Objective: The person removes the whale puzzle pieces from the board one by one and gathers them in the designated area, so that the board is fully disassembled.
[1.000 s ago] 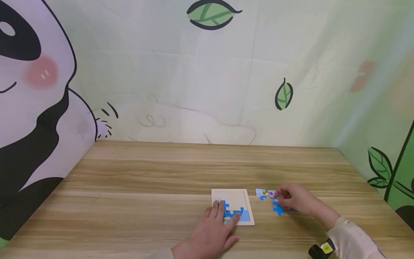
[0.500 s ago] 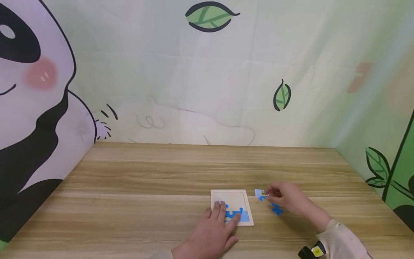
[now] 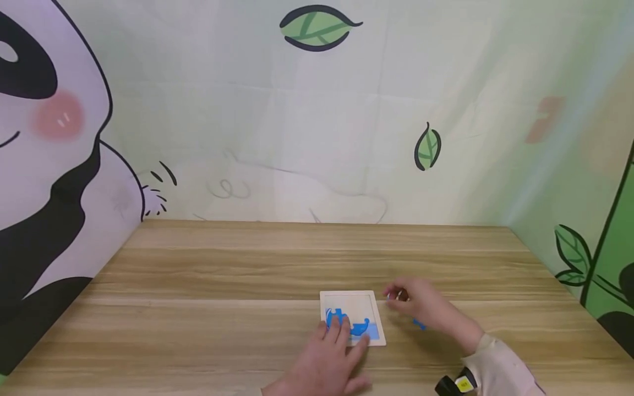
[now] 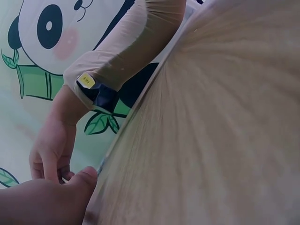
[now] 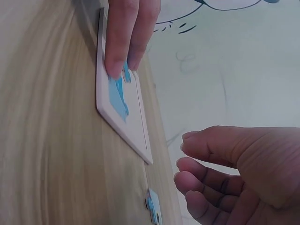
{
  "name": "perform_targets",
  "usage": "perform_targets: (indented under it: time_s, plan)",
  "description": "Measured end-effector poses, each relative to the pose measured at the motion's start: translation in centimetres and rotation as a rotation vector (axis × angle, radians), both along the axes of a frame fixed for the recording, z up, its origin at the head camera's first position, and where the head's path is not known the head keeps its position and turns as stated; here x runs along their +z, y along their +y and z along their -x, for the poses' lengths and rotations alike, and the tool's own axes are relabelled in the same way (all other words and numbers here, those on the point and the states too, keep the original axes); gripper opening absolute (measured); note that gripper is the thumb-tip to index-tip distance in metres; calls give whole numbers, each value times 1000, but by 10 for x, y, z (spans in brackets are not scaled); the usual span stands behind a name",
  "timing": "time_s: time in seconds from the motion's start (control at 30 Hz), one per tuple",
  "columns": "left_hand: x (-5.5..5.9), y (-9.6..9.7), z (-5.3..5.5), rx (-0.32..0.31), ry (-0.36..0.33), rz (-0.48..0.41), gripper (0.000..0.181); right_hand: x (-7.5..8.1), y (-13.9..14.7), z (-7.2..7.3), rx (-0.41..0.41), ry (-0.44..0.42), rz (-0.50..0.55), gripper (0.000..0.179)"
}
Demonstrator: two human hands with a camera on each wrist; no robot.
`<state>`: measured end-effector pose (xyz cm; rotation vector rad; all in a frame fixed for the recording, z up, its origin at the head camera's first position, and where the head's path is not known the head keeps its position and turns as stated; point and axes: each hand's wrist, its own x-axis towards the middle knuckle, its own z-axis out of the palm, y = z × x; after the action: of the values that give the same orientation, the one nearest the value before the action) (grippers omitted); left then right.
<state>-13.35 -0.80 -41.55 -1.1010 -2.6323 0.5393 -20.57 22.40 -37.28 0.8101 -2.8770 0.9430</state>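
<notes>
1. Two hands share the work: we see the left hand (image 3: 327,353) with fingers nearly straight, resting on blue puzzle pieces (image 3: 359,330) in the lower part of the shallow frame (image 3: 346,293), gripping nothing. Sideways pressure could shift those pieces or slide the frame across the table (image 3: 223,275).

2. We see the right hand (image 3: 426,303) beside the frame, fingers half curled, a small gap between thumb and forefinger, no piece visible there. A poorly aimed pinch could push the loose puzzle piece (image 5: 153,208) along the table near the frame's corner.

3. Another blue piece (image 3: 419,324) shows partly behind the right hand; a low wrist could brush it away.

4. Left fingers hide some fitted pieces, so we cannot tell whether all sit flat; a raised edge could catch.
</notes>
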Motion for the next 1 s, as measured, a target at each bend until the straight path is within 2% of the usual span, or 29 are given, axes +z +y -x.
perform_targets:
  time_s: [0.07,0.23,0.3,0.5,0.73,0.83,0.93,1.0]
  plan:
    - [0,1,-1,10,-31,11,69,-1,-5,1,17,0,8,11]
    - [2,4,-1,25,-160,14,73,-2,-18,2,50,-13,14,10]
    - [2,5,-1,27,-181,10,74,-3,-23,2,63,-22,13,11]
    - [-1,6,-3,18,-143,-9,76,-4,-37,3,93,-63,19,12]
    - [-2,6,-2,18,-228,-49,78,-6,-51,4,94,-69,-1,12]
    - [-2,5,-2,9,-242,-65,78,-7,-56,5,98,-71,-8,12]
    - [-3,4,-3,-10,-207,-73,77,-7,-60,7,108,-90,-1,13]
    - [-4,4,-3,-22,-160,-76,76,-8,-61,9,110,-98,-2,14]
